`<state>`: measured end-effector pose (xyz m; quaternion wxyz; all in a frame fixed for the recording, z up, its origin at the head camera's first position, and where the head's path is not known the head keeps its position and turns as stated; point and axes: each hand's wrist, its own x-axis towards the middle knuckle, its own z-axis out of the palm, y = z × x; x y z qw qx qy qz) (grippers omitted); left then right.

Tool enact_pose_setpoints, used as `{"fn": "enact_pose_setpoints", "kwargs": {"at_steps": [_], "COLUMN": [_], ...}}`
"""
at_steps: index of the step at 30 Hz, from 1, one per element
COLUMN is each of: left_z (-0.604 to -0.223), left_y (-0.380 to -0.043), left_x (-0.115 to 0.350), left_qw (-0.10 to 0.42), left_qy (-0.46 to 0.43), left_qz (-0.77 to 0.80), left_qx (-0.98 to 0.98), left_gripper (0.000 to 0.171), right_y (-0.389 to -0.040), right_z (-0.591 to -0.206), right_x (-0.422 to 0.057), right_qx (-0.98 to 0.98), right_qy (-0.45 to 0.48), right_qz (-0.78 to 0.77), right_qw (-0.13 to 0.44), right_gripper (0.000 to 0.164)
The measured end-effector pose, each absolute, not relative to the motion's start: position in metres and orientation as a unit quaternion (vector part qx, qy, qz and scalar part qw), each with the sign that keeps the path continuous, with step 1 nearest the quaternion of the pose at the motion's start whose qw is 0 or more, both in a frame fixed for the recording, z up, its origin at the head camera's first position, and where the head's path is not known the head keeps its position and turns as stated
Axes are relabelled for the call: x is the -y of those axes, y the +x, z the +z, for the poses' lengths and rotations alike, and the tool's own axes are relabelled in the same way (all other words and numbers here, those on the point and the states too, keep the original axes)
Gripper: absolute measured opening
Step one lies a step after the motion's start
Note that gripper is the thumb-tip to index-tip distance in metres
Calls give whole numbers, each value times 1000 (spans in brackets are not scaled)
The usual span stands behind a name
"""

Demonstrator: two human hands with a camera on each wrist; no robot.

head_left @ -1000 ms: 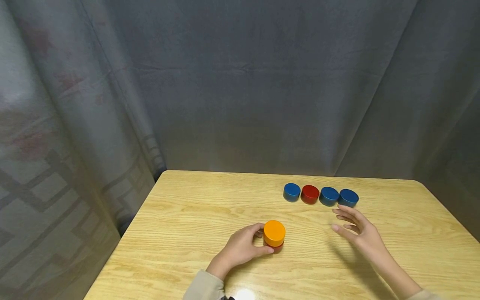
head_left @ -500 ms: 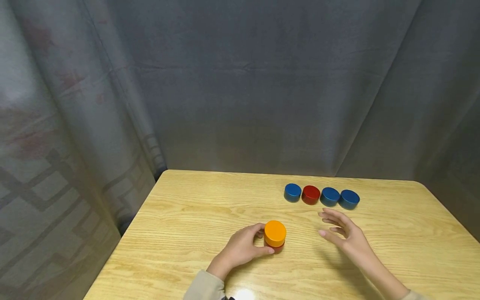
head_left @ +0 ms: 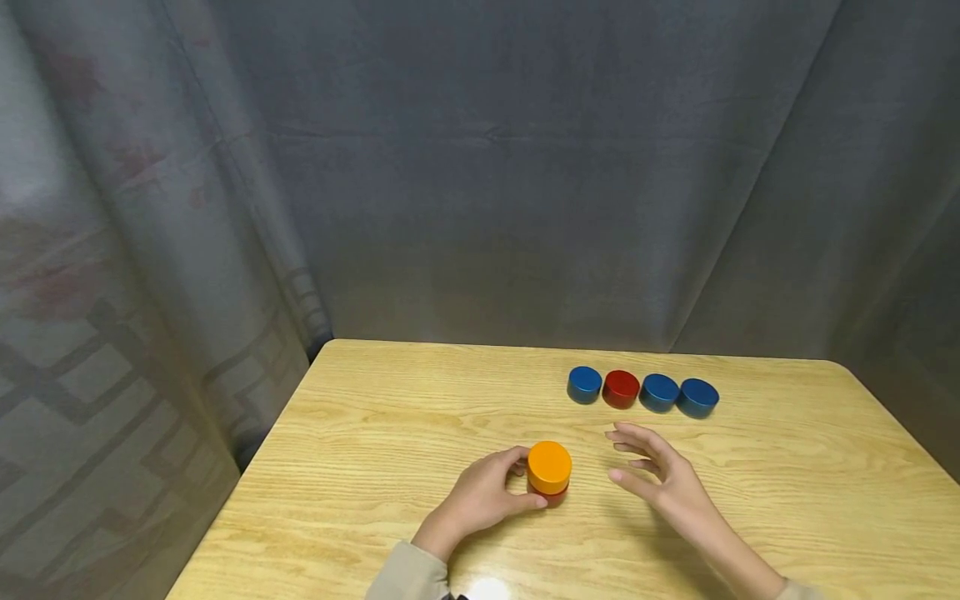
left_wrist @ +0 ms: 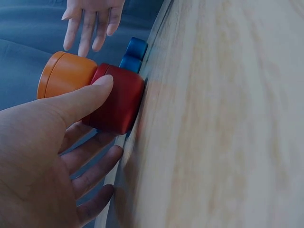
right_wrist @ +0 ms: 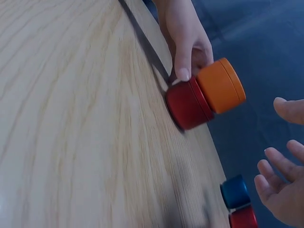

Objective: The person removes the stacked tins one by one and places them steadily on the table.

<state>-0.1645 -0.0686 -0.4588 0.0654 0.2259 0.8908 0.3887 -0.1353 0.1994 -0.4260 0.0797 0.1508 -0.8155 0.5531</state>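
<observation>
My left hand [head_left: 483,493] holds a round red tin [left_wrist: 121,102] low on the table, thumb on its near side and fingers around the far side. On top of that tin sits an orange one [head_left: 549,467], its lid seam visible in both wrist views. The left fingers lie just below the orange tin. To the right of the stack, my right hand [head_left: 671,487] hovers over the table, apart from the tins. Its fingers are spread and slightly bent, thumb away from them, with nothing held.
Farther back on the wooden table [head_left: 420,392] stands a row of tins: a blue tin [head_left: 584,385], a red tin [head_left: 621,389], another blue tin [head_left: 659,392] and one more blue tin [head_left: 697,397] at the right end. A grey curtain [head_left: 487,208] hangs behind the table.
My right hand has moved left, away from the back row and closer to the stacked tins. The left hand and both stacked tins have stayed in place.
</observation>
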Motion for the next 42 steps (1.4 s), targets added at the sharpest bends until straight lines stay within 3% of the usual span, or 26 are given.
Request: {"fn": "enact_pose_setpoints", "kwargs": {"at_steps": [42], "left_z": [-458], "left_y": [-165], "left_x": [68], "left_qw": [55], "left_qy": [230], "left_qz": [380], "left_qx": [-894], "left_gripper": [55], "right_y": [-146], "right_z": [-438], "right_x": [-145], "right_qx": [796], "right_qy": [132], "right_qz": [589], "right_qw": [-36], "right_gripper": [62]}}
